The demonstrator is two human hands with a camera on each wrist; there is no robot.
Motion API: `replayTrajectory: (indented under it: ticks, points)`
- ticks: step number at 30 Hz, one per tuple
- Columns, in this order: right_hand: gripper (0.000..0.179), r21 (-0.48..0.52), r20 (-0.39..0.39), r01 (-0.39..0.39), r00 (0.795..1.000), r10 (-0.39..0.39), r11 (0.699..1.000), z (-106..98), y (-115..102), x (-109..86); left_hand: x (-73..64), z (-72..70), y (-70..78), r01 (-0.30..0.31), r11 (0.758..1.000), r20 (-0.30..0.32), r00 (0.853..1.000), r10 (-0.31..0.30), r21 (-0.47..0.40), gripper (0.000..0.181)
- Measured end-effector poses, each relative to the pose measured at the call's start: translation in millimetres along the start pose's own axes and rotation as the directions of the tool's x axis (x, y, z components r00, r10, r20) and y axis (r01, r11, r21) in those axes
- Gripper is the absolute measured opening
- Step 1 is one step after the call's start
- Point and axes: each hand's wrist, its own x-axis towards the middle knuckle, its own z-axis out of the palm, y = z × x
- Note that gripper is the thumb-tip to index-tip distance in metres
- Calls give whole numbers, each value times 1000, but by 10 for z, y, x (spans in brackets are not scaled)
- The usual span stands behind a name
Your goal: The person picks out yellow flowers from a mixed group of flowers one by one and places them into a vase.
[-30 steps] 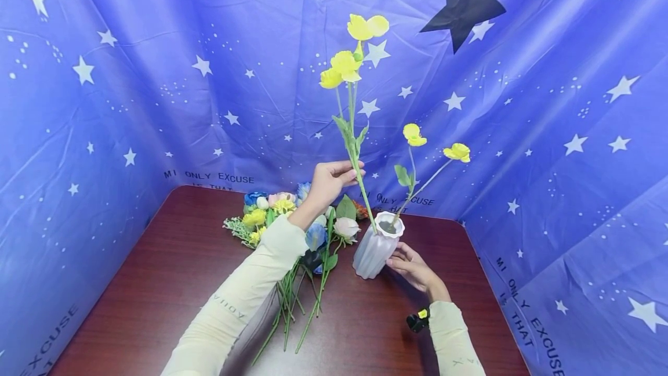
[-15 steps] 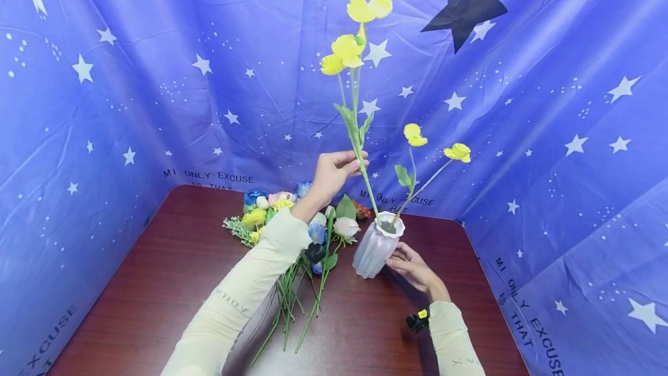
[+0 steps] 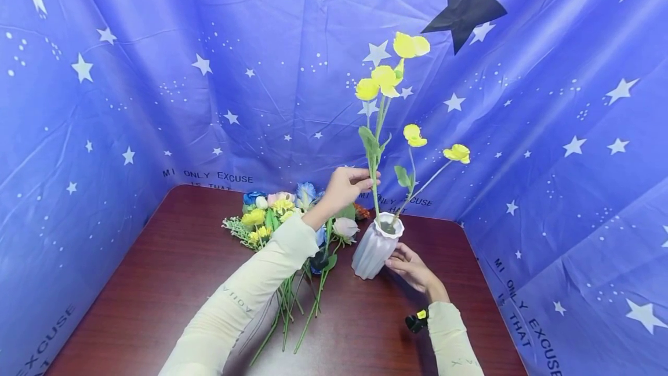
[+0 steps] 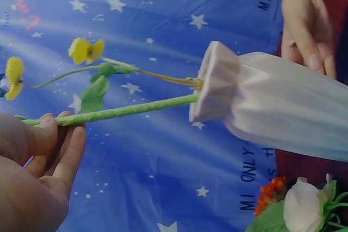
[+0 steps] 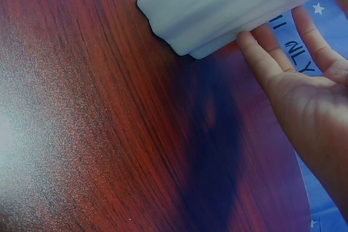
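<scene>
So the left hand point(image 3: 344, 190) has a thumb-and-finger pinch on the tall, green-stemmed fake spray of yellow flowers point(image 3: 370, 143), bottom end right at the mouth of the glossy, fluted whitish vase point(image 3: 373, 251). The right hand point(image 3: 412, 271) just rests loosely spread fingers against the vase's side. A light touch like that could let the vase tip if the stem catches its rim. The shorter two-bloom yellow sprig point(image 3: 402, 176) leaning out of the vase might snag too.

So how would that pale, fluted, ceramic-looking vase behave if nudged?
The vase would probably tip fairly easily, being taller than wide. Its glossy surface suggests it could feel slippery. Tall green stems with yellow flowers rising above it may add some top-heaviness.
</scene>
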Motion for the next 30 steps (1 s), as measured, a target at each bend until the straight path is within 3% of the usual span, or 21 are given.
replayTrajectory:
  ticks: [5, 10, 15, 30]
  points:
    - [44, -7, -12, -5, 1000, 5, 1000, 2, 0, -4, -23, 41, -68, -9, 991, 58, 998, 1, 136, 24]
    - [44, -8, -7, -3, 1000, 3, 1000, 1, -1, -7, -36, 80, -121, -45, 961, 83, 996, 23, 273, 22]
    - [45, -7, 6, 5, 1000, -5, 1000, 2, -8, -9, -42, 122, -186, -69, 944, 84, 996, 44, 324, 22]
    - [45, -18, -8, -10, 1000, 10, 1000, -10, 16, 5, -103, 239, -293, -30, 896, 57, 998, 6, 444, 21]
